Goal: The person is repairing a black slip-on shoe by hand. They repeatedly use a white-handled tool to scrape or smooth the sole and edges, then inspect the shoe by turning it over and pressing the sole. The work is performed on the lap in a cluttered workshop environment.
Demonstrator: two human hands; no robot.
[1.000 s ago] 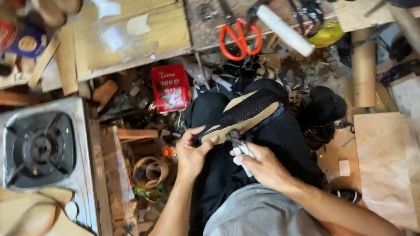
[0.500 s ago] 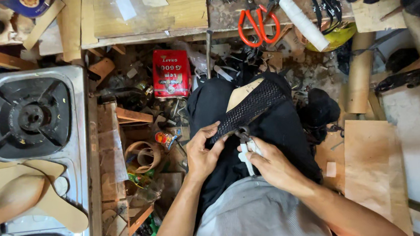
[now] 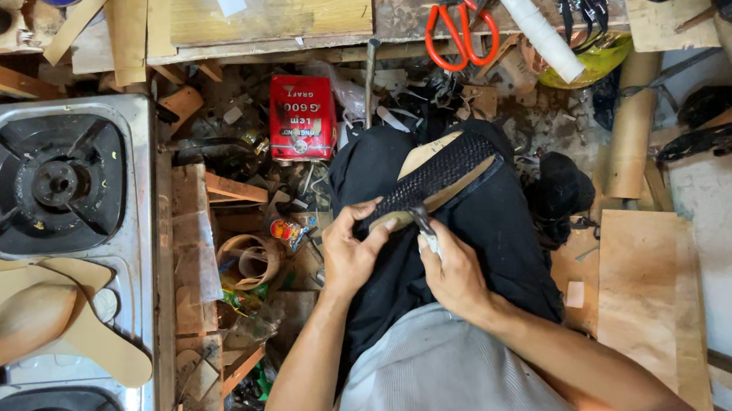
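Shoe sole (image 3: 437, 179), tan with a black woven upper layer: centre of the frame, lying tilted across the lap on black trousers (image 3: 489, 240), toe end toward upper right

Left hand (image 3: 348, 254): centre, slightly left; fingers curled around the lower end of the sole, thumb pressed on its edge

Right hand (image 3: 452, 272): just right of the left hand; closed around a small tool with a pale handle (image 3: 427, 231), dark tip touching the sole's edge beside the left thumb

Red tin (image 3: 301, 117): upper centre, on the littered floor just beyond the knees

Orange-handled scissors (image 3: 461, 27): top centre-right, on the wooden bench (image 3: 284, 14)

White roll (image 3: 541, 30): top right, lying aslant beside the scissors

Gas stove (image 3: 51, 180): left of the frame, steel top, black burner grate

Tan insole cut-outs (image 3: 56, 317): lower left, resting on the stove top

Cardboard tube (image 3: 631, 127): right of centre, near upright in the picture

Plywood sheet (image 3: 647, 297): lower right, flat on the floor

Tape rolls and scraps (image 3: 254, 260): between stove and left forearm
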